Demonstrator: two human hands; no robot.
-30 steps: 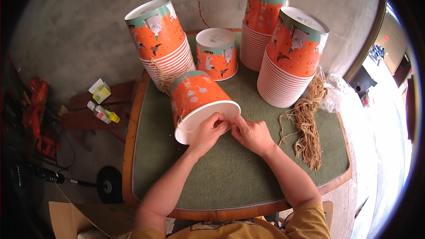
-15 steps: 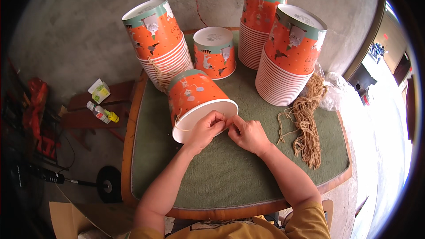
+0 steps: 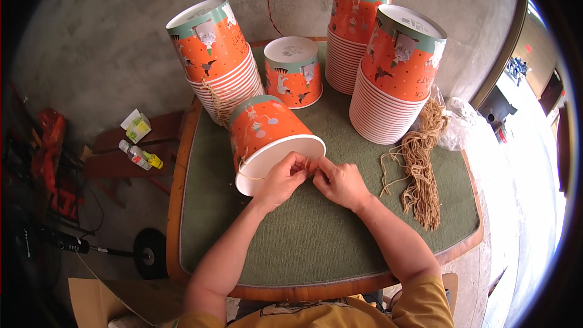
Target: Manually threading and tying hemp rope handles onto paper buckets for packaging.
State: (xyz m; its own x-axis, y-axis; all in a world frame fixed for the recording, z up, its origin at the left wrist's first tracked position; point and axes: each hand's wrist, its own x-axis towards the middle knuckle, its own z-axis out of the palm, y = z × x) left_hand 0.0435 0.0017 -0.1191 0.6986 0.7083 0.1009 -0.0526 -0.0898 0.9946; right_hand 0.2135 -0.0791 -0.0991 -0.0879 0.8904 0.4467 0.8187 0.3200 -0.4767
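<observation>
Glaring daylight from the right, dim left side, curved table edge (image 3: pixel 175 225), black fisheye rim

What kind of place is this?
Perhaps a small workroom, maybe in a home. You can see a rough grey wall, a green-topped table with stacked orange buckets, and a bundle of string.

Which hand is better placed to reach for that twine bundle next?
Probably the right hand: the twine bundle lies to its right, while the left hand is farther away, at the tipped bucket.
</observation>
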